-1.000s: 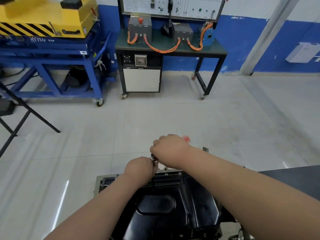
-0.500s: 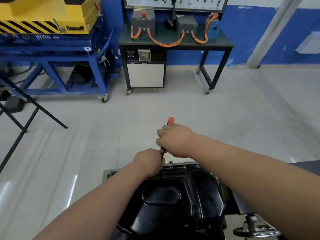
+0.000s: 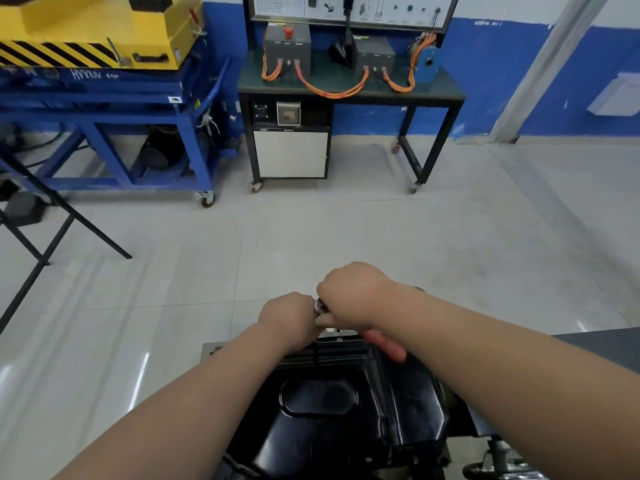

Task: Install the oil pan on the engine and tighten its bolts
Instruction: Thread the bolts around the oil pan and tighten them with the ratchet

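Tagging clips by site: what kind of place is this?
Probably an automotive training workshop: a wheeled bench with orange cables under a display panel, a blue cart carrying a yellow hazard-striped unit, and a black oil pan being bolted with a red-handled ratchet.

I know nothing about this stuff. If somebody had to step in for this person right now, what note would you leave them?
Right hand: grips the ratchet by its red handle.
Left hand: curled round the ratchet's head at the pan's far rim.
Oil pan: black, seated in place below both forearms.
Done: pan is on.
Left: finish tightening at the far rim; how tight the rest is cannot be seen.
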A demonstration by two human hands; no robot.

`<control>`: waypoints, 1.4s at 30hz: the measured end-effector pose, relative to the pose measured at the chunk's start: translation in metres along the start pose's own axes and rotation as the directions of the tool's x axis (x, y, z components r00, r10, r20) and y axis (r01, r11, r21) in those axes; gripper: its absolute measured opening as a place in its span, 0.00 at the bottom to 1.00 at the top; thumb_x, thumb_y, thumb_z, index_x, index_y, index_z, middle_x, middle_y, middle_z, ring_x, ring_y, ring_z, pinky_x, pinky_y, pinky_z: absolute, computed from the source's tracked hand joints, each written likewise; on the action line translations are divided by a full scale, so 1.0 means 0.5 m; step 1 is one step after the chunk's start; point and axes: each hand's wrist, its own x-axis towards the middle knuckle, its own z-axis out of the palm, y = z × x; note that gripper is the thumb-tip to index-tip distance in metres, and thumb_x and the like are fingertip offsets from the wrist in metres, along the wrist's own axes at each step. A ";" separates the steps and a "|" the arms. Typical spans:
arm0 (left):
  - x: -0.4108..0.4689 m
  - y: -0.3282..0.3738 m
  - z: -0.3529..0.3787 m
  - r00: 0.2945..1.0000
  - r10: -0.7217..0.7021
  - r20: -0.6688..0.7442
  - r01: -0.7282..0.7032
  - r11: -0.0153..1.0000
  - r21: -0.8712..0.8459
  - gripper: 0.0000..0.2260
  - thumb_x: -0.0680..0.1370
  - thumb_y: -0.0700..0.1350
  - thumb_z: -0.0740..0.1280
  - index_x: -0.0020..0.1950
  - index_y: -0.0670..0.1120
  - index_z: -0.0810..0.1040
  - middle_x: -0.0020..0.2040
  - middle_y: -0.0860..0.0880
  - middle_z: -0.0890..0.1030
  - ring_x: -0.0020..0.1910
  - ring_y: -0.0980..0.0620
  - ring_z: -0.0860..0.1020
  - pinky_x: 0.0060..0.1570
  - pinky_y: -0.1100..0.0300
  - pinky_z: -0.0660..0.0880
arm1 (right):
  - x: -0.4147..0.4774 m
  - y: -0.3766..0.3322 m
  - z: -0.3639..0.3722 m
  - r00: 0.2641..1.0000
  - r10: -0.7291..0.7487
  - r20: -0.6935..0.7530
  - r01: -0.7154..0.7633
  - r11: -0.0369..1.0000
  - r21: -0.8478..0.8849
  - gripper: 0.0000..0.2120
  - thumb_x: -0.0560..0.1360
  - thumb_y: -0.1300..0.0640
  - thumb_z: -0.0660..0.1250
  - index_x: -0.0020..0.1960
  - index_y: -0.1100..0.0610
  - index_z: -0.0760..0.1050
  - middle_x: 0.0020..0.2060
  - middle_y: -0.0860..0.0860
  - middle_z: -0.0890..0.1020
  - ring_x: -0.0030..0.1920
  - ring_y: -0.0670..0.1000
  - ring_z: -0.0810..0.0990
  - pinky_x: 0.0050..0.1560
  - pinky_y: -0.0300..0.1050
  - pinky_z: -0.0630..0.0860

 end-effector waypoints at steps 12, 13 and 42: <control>-0.009 -0.001 -0.007 0.999 0.038 0.006 -0.038 0.999 -0.009 0.10 0.75 0.52 0.58 0.36 0.50 0.69 0.43 0.48 0.80 0.41 0.46 0.77 0.34 0.60 0.67 | 0.000 -0.002 0.011 0.996 -0.049 -0.075 0.044 0.996 -0.075 0.15 0.76 0.44 0.58 0.43 0.54 0.75 0.42 0.52 0.77 0.41 0.55 0.77 0.41 0.46 0.65; -0.007 -0.001 -0.008 0.999 0.035 0.015 -0.035 0.999 -0.007 0.08 0.74 0.49 0.58 0.36 0.50 0.69 0.45 0.48 0.81 0.42 0.45 0.77 0.35 0.60 0.67 | 0.001 -0.007 0.015 0.999 -0.024 -0.045 0.022 0.998 -0.055 0.17 0.75 0.42 0.57 0.38 0.53 0.74 0.38 0.51 0.77 0.39 0.54 0.77 0.38 0.45 0.65; -0.001 -0.006 0.031 0.995 0.051 -0.088 -0.051 0.999 0.008 0.11 0.79 0.49 0.53 0.39 0.48 0.67 0.43 0.45 0.80 0.40 0.44 0.77 0.32 0.58 0.65 | 0.013 0.003 0.021 0.993 -0.041 -0.112 0.034 0.997 -0.067 0.12 0.77 0.48 0.59 0.47 0.55 0.76 0.43 0.51 0.76 0.45 0.54 0.78 0.39 0.45 0.67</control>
